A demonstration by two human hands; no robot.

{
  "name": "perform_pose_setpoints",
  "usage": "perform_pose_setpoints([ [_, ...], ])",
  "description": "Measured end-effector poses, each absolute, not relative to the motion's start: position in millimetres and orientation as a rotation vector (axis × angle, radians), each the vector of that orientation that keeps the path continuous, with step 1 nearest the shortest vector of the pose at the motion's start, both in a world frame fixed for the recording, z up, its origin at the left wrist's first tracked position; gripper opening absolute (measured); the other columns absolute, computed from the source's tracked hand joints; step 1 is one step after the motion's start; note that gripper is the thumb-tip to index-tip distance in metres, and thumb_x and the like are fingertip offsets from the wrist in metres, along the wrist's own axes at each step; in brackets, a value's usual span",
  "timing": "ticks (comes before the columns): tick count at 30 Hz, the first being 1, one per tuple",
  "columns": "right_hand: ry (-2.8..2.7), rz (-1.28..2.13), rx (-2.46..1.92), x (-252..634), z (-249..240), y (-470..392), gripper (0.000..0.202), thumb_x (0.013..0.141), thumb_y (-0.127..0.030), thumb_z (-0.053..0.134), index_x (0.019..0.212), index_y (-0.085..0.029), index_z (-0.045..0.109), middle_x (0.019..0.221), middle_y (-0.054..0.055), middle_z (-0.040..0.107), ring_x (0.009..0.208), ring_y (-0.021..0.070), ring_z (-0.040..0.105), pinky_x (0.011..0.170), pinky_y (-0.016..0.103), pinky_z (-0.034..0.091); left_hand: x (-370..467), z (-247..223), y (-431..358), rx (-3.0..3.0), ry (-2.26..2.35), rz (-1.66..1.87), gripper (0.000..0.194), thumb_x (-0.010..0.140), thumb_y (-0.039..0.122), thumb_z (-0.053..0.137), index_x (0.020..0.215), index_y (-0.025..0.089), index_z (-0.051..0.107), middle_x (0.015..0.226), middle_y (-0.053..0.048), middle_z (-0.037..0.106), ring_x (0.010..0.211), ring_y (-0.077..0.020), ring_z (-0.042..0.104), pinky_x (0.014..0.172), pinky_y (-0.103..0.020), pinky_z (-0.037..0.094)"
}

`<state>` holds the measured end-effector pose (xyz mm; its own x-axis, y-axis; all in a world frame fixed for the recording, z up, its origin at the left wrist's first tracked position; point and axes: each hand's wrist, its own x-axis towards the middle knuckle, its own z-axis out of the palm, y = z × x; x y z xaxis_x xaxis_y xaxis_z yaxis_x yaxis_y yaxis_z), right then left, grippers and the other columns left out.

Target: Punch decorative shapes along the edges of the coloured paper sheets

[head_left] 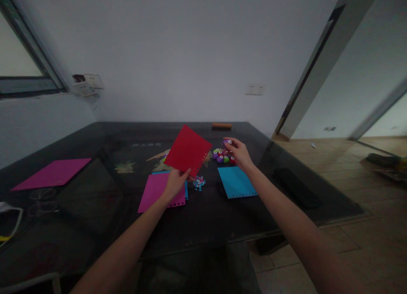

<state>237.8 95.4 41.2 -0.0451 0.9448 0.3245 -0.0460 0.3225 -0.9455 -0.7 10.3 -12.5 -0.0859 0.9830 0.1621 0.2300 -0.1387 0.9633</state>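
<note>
A red sheet (187, 151) with holes along one edge is gripped at its lower corner by my left hand (177, 181), tilted up above the table. My right hand (239, 153) pinches a small purple ball-like toy with white eyes (227, 142). Just below and left of that hand sits a cluster of similar red, green and purple eyed toys (220, 159). Under my left hand lies a pink sheet (154, 192) with a blue one partly beneath it. A blue sheet (237, 183) lies under my right forearm. Small blue, white and red pieces (199, 183) are heaped between the sheets.
The dark glossy table (203, 226) meets a white wall at the back. Another pink sheet (52, 174) lies far left, near clear cord-like loops (43, 200). A brown roll (221, 126) rests at the back; a black flat object (295, 187) lies right.
</note>
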Motion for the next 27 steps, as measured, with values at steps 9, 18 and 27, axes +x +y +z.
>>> perform_pose_setpoints([
  [9, -1.753, 0.173, -1.759, 288.2, 40.6, 192.8, 0.027, 0.079, -0.022, 0.053, 0.104, -0.020, 0.062, 0.094, 0.005, 0.066, 0.080, 0.0148, 0.062, 0.077, 0.026, 0.047, -0.7, -13.2, 10.7, 1.469, 1.397, 1.251, 0.018, 0.078, 0.028, 0.053, 0.066, 0.017, 0.060, 0.055, -0.005, 0.066, 0.055, -0.0205, 0.064, 0.058, -0.030, 0.049],
  [18, -1.839, 0.143, -2.022, 289.2, -6.0, 208.4, 0.026, 0.075, -0.020, 0.059, 0.100, -0.020, 0.067, 0.105, 0.013, 0.065, 0.101, 0.0233, 0.059, 0.085, 0.032, 0.043, 2.6, -8.3, 6.6, 1.477, 1.417, 1.234, 0.017, 0.078, 0.025, 0.053, 0.065, 0.015, 0.060, 0.057, -0.005, 0.066, 0.055, -0.0198, 0.064, 0.056, -0.028, 0.050],
  [27, -1.948, 0.203, -2.023, 288.4, -11.5, 218.7, 0.025, 0.081, -0.022, 0.052, 0.100, -0.019, 0.069, 0.105, 0.013, 0.066, 0.101, 0.0237, 0.060, 0.084, 0.031, 0.044, 1.8, -12.7, 7.6, 1.501, 1.394, 1.227, 0.017, 0.079, 0.025, 0.052, 0.067, 0.014, 0.059, 0.055, -0.004, 0.065, 0.054, -0.0183, 0.063, 0.056, -0.028, 0.049],
])
